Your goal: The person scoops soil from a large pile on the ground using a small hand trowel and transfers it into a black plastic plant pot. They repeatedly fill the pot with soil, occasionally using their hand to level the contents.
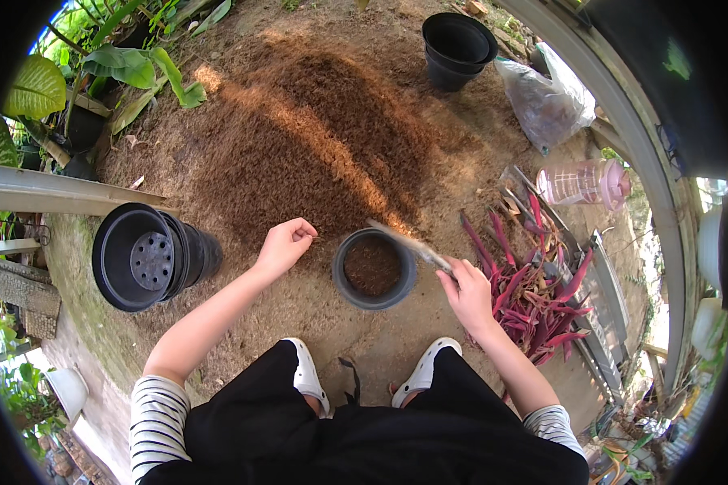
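A black plastic pot (408,279) stands on the ground in front of me, with brown soil (372,269) in its bottom. My right hand (467,295) is closed round the handle of a hand trowel (412,242). The trowel's blade, smeared by motion, reaches over the pot's far rim toward the large heap of brown soil (323,137). To the left of the pot, my left hand (285,249) hovers at the heap's near edge. Its fingers are pinched together, and whatever may be between them is too small to make out.
Stacked black pots (194,250) lie on their side at left; more pots (449,77) stand at the far right. A plastic bag (554,105), a pink bottle (582,183) and a pile of purple-red leafy cuttings (534,291) lie along the right, beside a metal frame (611,283).
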Action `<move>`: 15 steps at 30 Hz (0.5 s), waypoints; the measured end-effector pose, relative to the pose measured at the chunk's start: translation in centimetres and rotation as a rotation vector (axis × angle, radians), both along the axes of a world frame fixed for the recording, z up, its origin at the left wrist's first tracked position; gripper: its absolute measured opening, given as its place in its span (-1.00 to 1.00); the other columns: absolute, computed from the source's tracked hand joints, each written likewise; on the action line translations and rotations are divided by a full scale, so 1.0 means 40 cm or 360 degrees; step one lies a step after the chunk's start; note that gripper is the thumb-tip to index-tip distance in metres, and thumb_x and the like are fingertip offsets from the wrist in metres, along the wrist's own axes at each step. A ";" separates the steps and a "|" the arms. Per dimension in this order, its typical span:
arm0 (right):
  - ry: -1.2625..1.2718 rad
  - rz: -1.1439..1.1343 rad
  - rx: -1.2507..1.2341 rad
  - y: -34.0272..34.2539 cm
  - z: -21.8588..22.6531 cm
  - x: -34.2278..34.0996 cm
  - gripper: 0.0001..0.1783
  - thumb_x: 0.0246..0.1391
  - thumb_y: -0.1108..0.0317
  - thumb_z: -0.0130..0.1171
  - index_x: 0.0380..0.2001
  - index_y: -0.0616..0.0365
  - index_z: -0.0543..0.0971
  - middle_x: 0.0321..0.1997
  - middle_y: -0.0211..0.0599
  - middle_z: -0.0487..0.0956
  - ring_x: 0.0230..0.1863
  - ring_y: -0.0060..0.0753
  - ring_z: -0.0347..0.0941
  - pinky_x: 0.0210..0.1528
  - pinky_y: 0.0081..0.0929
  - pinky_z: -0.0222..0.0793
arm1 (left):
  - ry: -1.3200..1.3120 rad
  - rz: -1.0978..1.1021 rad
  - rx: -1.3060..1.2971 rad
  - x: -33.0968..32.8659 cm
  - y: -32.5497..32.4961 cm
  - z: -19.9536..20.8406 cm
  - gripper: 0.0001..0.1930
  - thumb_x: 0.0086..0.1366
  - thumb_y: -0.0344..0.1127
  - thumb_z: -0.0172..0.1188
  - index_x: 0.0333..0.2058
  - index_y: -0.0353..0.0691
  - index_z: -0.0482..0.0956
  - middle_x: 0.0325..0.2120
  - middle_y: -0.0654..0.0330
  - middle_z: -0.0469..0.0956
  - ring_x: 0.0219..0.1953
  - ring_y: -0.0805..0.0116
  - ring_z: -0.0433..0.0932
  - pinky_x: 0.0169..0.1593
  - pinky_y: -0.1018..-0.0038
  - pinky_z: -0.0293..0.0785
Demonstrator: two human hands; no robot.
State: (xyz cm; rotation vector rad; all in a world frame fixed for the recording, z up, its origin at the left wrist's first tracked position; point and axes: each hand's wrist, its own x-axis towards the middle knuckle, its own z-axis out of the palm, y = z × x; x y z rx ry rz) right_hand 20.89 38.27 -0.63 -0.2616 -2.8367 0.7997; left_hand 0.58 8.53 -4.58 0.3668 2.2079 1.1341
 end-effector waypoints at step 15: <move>-0.0859 -0.0004 -0.0234 0.087 -0.240 -0.195 -0.57 0.18 0.03 -0.05 -0.26 0.20 0.58 -0.24 0.08 0.57 -0.13 0.15 0.48 -0.07 -0.08 0.36 | -0.0239 -0.0582 -0.0235 0.101 0.071 0.020 -0.54 0.32 -0.30 -0.03 0.13 -0.35 0.15 -0.41 0.03 0.54 -0.37 0.19 0.59 -0.23 0.31 0.51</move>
